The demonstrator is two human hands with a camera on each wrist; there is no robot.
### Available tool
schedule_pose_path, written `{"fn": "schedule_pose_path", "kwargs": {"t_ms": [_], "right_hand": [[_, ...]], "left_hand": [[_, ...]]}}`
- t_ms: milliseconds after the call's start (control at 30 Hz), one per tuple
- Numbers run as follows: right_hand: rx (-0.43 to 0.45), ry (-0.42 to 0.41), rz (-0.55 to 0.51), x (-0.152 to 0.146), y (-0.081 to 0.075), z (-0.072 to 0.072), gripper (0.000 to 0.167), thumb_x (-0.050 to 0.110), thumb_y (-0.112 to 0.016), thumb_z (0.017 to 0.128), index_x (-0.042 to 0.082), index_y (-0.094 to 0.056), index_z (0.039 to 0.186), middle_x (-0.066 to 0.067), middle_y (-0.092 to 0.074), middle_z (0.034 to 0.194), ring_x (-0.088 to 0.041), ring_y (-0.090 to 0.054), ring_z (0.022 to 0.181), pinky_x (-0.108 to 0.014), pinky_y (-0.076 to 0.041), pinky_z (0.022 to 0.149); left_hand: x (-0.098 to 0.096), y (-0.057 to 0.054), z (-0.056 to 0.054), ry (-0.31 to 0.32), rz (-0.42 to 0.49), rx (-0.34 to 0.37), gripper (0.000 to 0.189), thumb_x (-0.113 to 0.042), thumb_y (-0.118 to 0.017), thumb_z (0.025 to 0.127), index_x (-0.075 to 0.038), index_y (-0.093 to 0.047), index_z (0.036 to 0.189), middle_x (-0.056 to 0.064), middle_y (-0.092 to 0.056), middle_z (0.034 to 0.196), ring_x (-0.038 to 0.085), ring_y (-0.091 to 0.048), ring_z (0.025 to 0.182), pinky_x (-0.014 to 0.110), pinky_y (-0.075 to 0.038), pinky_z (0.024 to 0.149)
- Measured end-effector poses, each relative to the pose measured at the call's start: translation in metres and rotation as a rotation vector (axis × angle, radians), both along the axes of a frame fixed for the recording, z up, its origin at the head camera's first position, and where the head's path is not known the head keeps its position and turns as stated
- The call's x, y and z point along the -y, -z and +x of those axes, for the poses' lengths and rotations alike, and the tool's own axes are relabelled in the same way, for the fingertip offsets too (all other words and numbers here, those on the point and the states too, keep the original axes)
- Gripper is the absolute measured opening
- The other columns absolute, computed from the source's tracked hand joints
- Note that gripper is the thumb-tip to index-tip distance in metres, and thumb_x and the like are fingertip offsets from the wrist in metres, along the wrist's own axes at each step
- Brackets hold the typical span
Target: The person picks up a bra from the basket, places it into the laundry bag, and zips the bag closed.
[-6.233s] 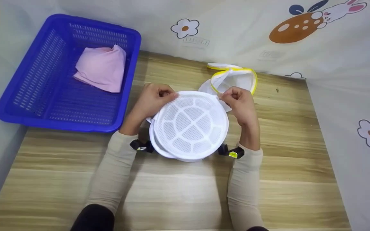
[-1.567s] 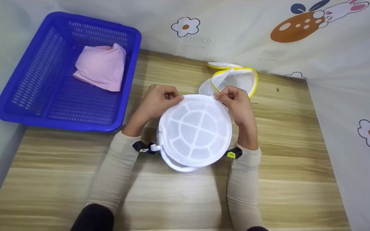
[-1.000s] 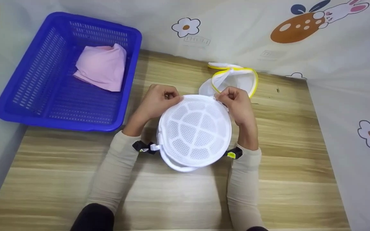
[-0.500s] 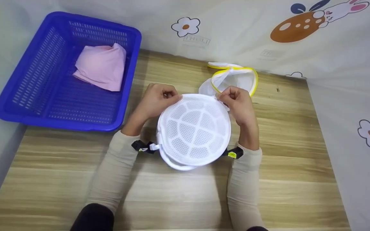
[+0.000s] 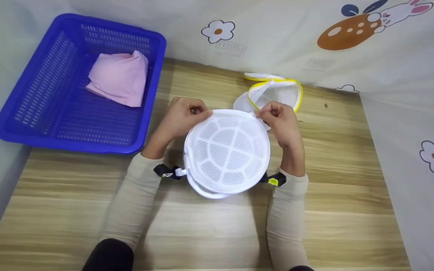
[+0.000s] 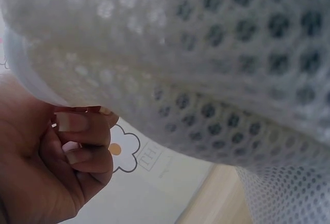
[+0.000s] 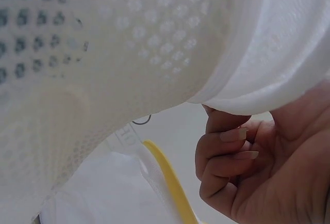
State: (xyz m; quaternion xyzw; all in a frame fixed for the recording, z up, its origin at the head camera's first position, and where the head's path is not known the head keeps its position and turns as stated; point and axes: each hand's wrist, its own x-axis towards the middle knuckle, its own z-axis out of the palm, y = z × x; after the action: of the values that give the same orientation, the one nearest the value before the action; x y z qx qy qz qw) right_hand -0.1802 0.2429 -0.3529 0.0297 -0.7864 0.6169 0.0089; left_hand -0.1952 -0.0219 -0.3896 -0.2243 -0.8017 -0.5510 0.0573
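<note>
A round white mesh laundry bag [image 5: 228, 150] hangs between both hands in the head view, its ribbed circular face turned up. My left hand [image 5: 185, 116] pinches its upper left rim between thumb and finger. At the upper right rim, my right hand [image 5: 281, 122] pinches the edge near the zipper end. A white tab sticks out on the bag's left side, with a second white rim showing below the face. Close up in the left wrist view, mesh [image 6: 247, 43] fills the top, above curled fingers [image 6: 87, 157]. The right wrist view shows the white rim [image 7: 278, 90] held over bent fingers [image 7: 227, 167].
A blue plastic basket [image 5: 151, 98] with a folded pink cloth [image 5: 121, 79] inside stands at the back left. Behind my right hand lies a second white mesh bag [image 5: 277, 94] with yellow trim, gaping. A patterned sheet [image 5: 277, 34] backs the wooden table [image 5: 345, 188].
Since the oldest frame the bag has turned, its left tab swinging down towards the left wrist. Over the last second, bag and hands have shifted only slightly; both hands keep their pinch.
</note>
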Motion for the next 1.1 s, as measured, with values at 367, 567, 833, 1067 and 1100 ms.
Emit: {"fn": "schedule_pose_path", "kwargs": {"t_ms": [367, 567, 833, 1067, 1100], "right_hand": [[-0.018, 0.014, 0.028, -0.0043, 0.0007, 0.0002, 0.016, -0.007, -0.06, 0.083, -0.001, -0.057, 0.068, -0.007, -0.044, 0.058, -0.007, -0.038, 0.051, -0.019, -0.031, 0.048], [-0.014, 0.016, 0.031, -0.0045, 0.0004, -0.0001, 0.017, -0.007, -0.059, 0.083, 0.001, -0.057, 0.067, -0.005, -0.043, 0.056, -0.008, -0.037, 0.05, -0.018, -0.029, 0.047], [-0.019, 0.019, 0.041, -0.0056, 0.0012, 0.0002, 0.018, -0.007, -0.059, 0.083, 0.001, -0.057, 0.067, 0.0, -0.041, 0.055, -0.007, -0.036, 0.05, -0.019, -0.029, 0.046], [-0.025, 0.022, 0.049, -0.0058, 0.0003, 0.0, 0.016, -0.007, -0.058, 0.083, 0.001, -0.058, 0.068, -0.002, -0.042, 0.056, -0.008, -0.037, 0.05, -0.019, -0.027, 0.045], [-0.023, 0.022, 0.05, -0.0061, 0.0001, 0.0, 0.016, -0.007, -0.058, 0.083, 0.001, -0.058, 0.068, -0.001, -0.042, 0.056, -0.008, -0.037, 0.05, -0.019, -0.027, 0.045]], "left_hand": [[0.004, -0.0003, -0.0005, -0.009, 0.013, 0.029, 0.015, -0.012, -0.07, 0.084, -0.003, -0.072, 0.072, 0.002, -0.062, 0.064, 0.012, -0.051, 0.06, 0.022, -0.04, 0.056], [0.0037, -0.0004, -0.001, -0.014, 0.006, 0.03, 0.015, -0.012, -0.07, 0.083, -0.003, -0.072, 0.072, 0.001, -0.062, 0.064, 0.011, -0.051, 0.06, 0.022, -0.039, 0.056], [0.0037, 0.0001, -0.0011, -0.007, 0.009, 0.031, 0.015, -0.012, -0.07, 0.084, -0.003, -0.072, 0.073, 0.001, -0.062, 0.064, 0.011, -0.05, 0.059, 0.022, -0.038, 0.055], [0.0036, -0.0006, -0.0008, -0.017, 0.019, 0.04, 0.013, -0.011, -0.07, 0.084, -0.003, -0.072, 0.073, 0.001, -0.062, 0.064, 0.011, -0.051, 0.059, 0.022, -0.039, 0.055], [0.0037, -0.0005, -0.0008, -0.019, 0.021, 0.039, 0.013, -0.01, -0.07, 0.084, -0.003, -0.072, 0.073, 0.001, -0.062, 0.064, 0.011, -0.051, 0.059, 0.022, -0.039, 0.055]]}}
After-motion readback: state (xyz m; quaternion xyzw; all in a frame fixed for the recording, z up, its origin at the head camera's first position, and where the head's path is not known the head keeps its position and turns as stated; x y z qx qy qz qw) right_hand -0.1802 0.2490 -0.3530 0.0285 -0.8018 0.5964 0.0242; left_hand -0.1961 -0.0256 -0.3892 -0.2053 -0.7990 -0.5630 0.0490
